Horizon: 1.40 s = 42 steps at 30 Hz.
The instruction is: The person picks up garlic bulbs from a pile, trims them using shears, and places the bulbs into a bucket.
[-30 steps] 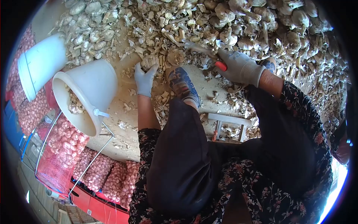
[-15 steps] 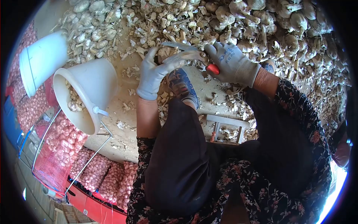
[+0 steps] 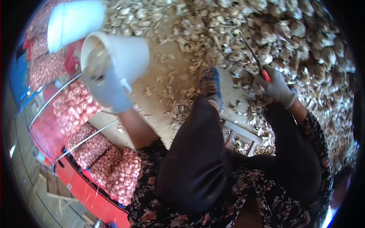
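Observation:
My left hand (image 3: 104, 85), in a pale work glove, is at the mouth of the tilted white bucket (image 3: 131, 57). Motion smears its fingers, and a brownish blur lies between them and the bucket's inside. Whether a garlic bulb is still in those fingers cannot be made out. In my gloved right hand (image 3: 275, 85) are pruning shears (image 3: 251, 50) with a red handle, fingers wrapped round the grip and the blades pointing up and away. Beyond the shears spreads a heap of untrimmed garlic (image 3: 300, 45).
A second white bucket (image 3: 76, 24) stands at the upper left. Mesh sacks of garlic (image 3: 123, 174) fill the left, near a metal frame (image 3: 95, 133) and a red rail (image 3: 89, 201). Trimmed bulbs (image 3: 133, 15) lie at the top; cut stems and skins (image 3: 182, 110) litter the floor.
My left hand has moved from the shears and a garlic bulb leftward to the bucket's mouth. My right hand has shifted right and lower with the shears. The view has turned left.

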Motion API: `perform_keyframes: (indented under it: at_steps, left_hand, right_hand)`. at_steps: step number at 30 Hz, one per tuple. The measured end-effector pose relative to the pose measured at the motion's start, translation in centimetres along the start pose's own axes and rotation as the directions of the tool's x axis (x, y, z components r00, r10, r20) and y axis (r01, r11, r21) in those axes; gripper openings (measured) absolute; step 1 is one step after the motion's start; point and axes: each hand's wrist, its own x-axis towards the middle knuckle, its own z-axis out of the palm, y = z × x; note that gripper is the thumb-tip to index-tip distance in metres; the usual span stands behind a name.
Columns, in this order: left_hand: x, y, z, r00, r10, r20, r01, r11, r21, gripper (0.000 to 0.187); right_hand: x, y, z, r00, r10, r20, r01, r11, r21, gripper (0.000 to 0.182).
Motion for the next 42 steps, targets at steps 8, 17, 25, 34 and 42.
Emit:
perform_keyframes:
  at_steps: [8,17,25,34,42]
  left_hand:
    - [-7.4,0.7,12.5,0.771,-0.331,0.545,0.055,0.886,0.46,0.054]
    - [-11.0,-2.4,21.1,0.509,-0.332,0.794,-0.242,0.83,0.502,0.078]
    - [-12.3,-5.6,21.0,0.653,-0.242,0.717,0.254,0.963,0.093,0.075]
    - [-9.3,-0.9,19.9,0.618,-0.197,0.761,0.672,0.635,-0.381,0.052]
    - [-9.6,1.8,19.6,0.66,-0.215,0.72,0.587,0.745,-0.316,0.051]
  right_hand:
    - [-0.1,0.3,-0.5,0.96,0.253,0.121,-0.253,0.967,-0.017,0.034]
    - [-0.7,1.4,-0.1,0.958,0.239,0.162,-0.19,0.944,-0.268,0.042]
    - [-1.1,1.7,0.4,0.996,0.046,0.08,-0.002,0.878,-0.48,0.042]
    - [0.2,0.3,-1.0,0.988,-0.124,-0.088,0.053,0.823,-0.566,0.045]
    - [0.5,-1.3,-2.2,0.979,-0.202,-0.04,0.107,0.667,-0.737,0.045]
